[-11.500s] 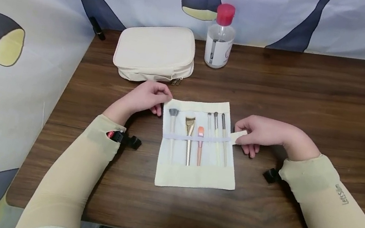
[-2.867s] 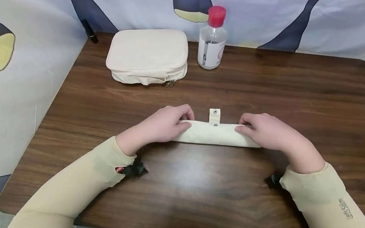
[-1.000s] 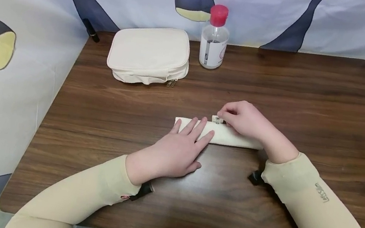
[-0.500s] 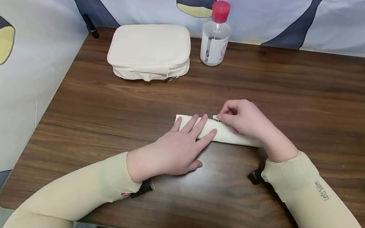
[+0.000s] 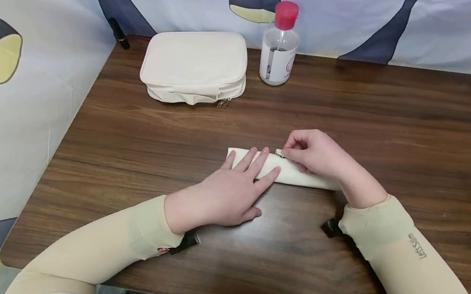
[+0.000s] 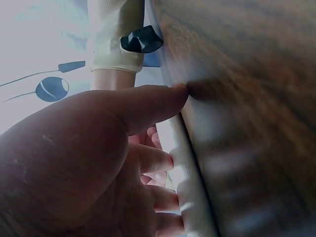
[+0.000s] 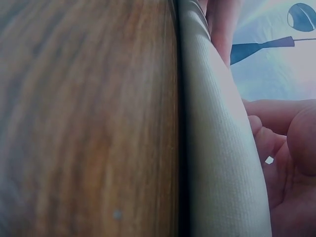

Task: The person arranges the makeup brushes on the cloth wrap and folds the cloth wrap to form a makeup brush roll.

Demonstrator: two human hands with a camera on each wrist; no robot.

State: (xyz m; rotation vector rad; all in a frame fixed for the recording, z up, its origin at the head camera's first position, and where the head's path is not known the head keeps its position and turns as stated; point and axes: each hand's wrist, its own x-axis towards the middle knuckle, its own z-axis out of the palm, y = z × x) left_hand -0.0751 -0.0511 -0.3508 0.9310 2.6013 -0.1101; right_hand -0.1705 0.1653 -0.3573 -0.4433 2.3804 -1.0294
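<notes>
A cream fabric brush roll (image 5: 304,178), rolled into a long flat bundle, lies across the middle of the table; its brushes are hidden inside. Over its left half my left hand (image 5: 228,194) presses with straight, spread fingers, the thumb resting on the wood. My right hand (image 5: 320,152) pinches the short snap strap (image 5: 279,152) at the roll's far edge between thumb and index finger. In the left wrist view, several fingertips sit against the roll (image 6: 183,175). The right wrist view shows the roll's ribbed near side (image 7: 219,143), with my right hand behind it.
A cream zippered case (image 5: 195,61) stands at the back left of the wooden table (image 5: 406,117). Beside it is a clear bottle (image 5: 279,53) with a red cap. A black pen-like object (image 5: 119,34) lies at the table's back left corner.
The brush roll lay open with its brushes showing, then was rolled up. My left hand has flattened onto it. My right hand has taken the strap and bent it towards the roll.
</notes>
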